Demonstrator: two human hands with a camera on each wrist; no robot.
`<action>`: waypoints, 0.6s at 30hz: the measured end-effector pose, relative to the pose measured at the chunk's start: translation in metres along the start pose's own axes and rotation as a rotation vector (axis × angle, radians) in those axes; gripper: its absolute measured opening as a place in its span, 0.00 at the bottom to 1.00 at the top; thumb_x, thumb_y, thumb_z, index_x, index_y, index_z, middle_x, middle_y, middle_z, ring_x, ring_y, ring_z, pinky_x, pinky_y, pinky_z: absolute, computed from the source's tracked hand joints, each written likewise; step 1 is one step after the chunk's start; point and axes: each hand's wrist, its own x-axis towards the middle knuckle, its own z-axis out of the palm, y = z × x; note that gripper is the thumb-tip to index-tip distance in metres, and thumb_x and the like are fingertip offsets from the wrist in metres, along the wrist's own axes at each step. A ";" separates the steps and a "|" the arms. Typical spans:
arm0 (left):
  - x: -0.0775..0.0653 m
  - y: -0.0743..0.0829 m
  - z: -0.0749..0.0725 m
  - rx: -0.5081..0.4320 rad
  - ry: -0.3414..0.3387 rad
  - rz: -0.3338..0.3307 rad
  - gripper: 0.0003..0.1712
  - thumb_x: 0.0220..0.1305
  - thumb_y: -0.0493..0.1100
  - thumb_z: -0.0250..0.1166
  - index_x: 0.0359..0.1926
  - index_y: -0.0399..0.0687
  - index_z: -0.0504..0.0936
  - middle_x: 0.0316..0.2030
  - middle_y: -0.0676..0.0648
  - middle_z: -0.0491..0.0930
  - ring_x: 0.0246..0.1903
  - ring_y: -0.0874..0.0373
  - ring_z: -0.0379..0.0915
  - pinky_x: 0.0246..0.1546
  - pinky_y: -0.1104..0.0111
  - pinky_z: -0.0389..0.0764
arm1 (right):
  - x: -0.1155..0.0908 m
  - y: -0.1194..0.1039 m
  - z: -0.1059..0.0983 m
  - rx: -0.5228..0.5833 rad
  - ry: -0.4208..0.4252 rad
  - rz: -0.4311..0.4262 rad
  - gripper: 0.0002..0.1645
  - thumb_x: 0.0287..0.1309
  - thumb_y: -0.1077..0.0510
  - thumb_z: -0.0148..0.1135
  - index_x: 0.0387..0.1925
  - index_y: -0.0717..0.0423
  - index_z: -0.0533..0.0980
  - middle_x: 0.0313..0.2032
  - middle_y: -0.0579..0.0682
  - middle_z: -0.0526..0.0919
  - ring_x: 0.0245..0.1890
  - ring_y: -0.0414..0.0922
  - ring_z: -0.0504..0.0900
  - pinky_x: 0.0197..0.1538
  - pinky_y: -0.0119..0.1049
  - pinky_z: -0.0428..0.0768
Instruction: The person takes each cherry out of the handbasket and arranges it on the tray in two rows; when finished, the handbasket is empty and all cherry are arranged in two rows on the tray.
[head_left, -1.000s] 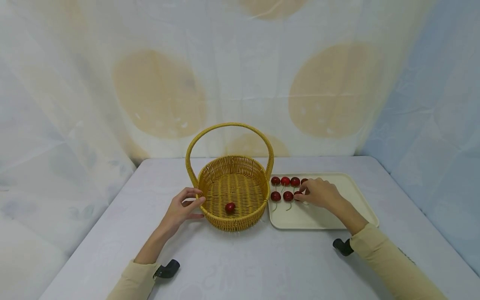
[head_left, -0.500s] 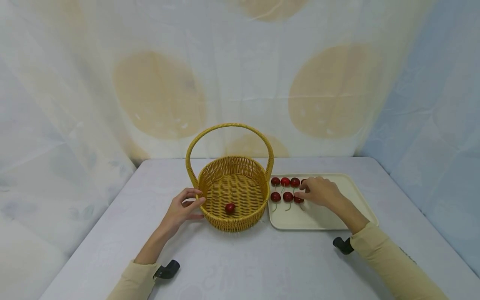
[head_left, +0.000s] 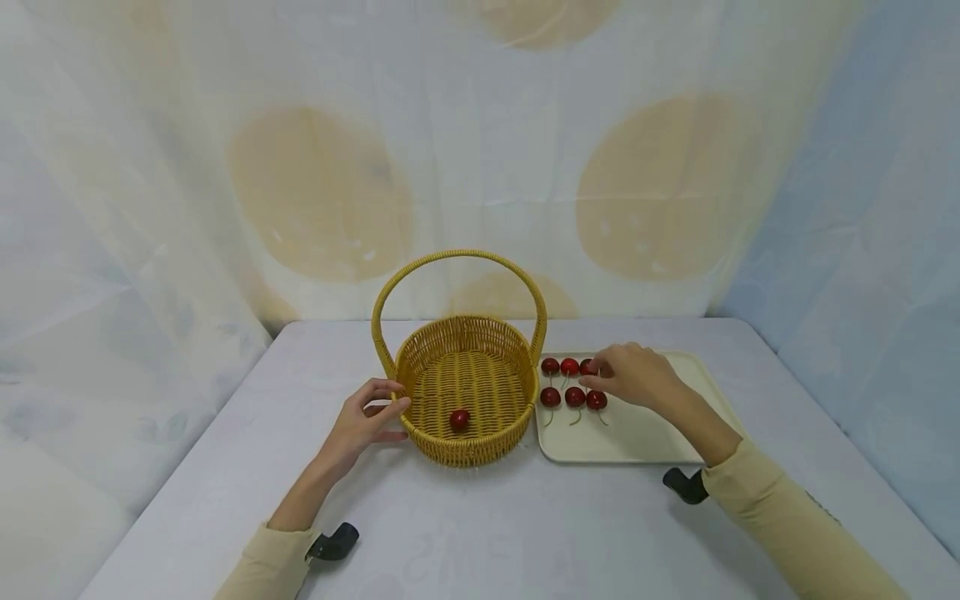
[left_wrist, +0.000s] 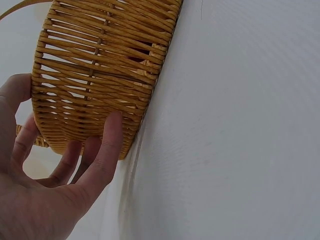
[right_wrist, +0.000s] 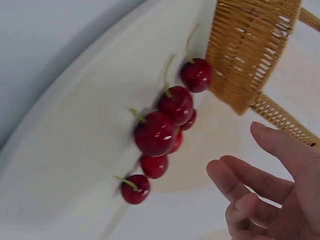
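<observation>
A yellow woven basket (head_left: 468, 450) with a tall arched handle stands mid-table, one dark red cherry (head_left: 460, 419) on its floor. My left hand (head_left: 358, 425) touches the basket's left side, thumb near the rim and other fingers against the weave (left_wrist: 90, 75). To the right, a cream tray (head_left: 637, 437) bears several cherries with green stems in two rows, including a front-row cherry (head_left: 596, 400). My right hand (head_left: 637, 377) hovers over the back row and covers part of it. In the right wrist view, the right hand's fingers (right_wrist: 227, 177) are apart with no cherry between them.
The basket's handle (head_left: 465, 254) rises above its rim, and the tray lies close against the basket's right side. A pale cloth (head_left: 487, 533) covers the table. Patterned curtains (head_left: 480, 150) hang behind and at both sides.
My right hand has shifted slightly left and back, away from the third front-row cherry, which is now fully visible with its stem toward me. The left hand stays at the basket.
</observation>
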 end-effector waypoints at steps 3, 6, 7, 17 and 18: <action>0.001 -0.001 0.000 0.002 -0.001 0.001 0.25 0.66 0.51 0.65 0.58 0.46 0.70 0.55 0.40 0.69 0.51 0.48 0.76 0.40 0.52 0.88 | -0.001 -0.010 -0.007 0.003 0.022 -0.030 0.19 0.59 0.43 0.66 0.39 0.55 0.85 0.31 0.46 0.88 0.28 0.41 0.82 0.29 0.38 0.82; 0.001 -0.001 -0.001 0.002 -0.004 0.001 0.26 0.66 0.50 0.65 0.59 0.45 0.70 0.55 0.40 0.69 0.52 0.46 0.76 0.40 0.51 0.88 | -0.002 -0.020 -0.012 0.005 0.040 -0.042 0.20 0.59 0.43 0.66 0.40 0.56 0.85 0.33 0.47 0.88 0.32 0.43 0.84 0.33 0.40 0.85; 0.001 -0.001 -0.001 0.002 -0.004 0.002 0.26 0.66 0.50 0.65 0.59 0.45 0.70 0.55 0.40 0.69 0.52 0.46 0.76 0.40 0.51 0.88 | -0.002 -0.023 -0.014 0.005 0.042 -0.042 0.21 0.59 0.43 0.66 0.41 0.56 0.85 0.34 0.47 0.89 0.33 0.43 0.85 0.33 0.40 0.85; 0.000 0.000 0.000 0.002 0.000 0.006 0.24 0.65 0.50 0.66 0.57 0.48 0.71 0.55 0.39 0.69 0.52 0.45 0.76 0.40 0.51 0.88 | -0.001 -0.055 -0.027 -0.014 0.022 -0.071 0.24 0.60 0.41 0.65 0.46 0.55 0.83 0.37 0.48 0.88 0.32 0.42 0.83 0.28 0.35 0.82; 0.000 0.000 0.000 0.000 -0.001 0.006 0.24 0.66 0.50 0.66 0.57 0.47 0.71 0.55 0.39 0.69 0.52 0.45 0.76 0.40 0.51 0.88 | -0.001 -0.058 -0.027 -0.017 0.023 -0.077 0.23 0.60 0.41 0.65 0.46 0.55 0.83 0.37 0.48 0.88 0.33 0.42 0.83 0.28 0.35 0.82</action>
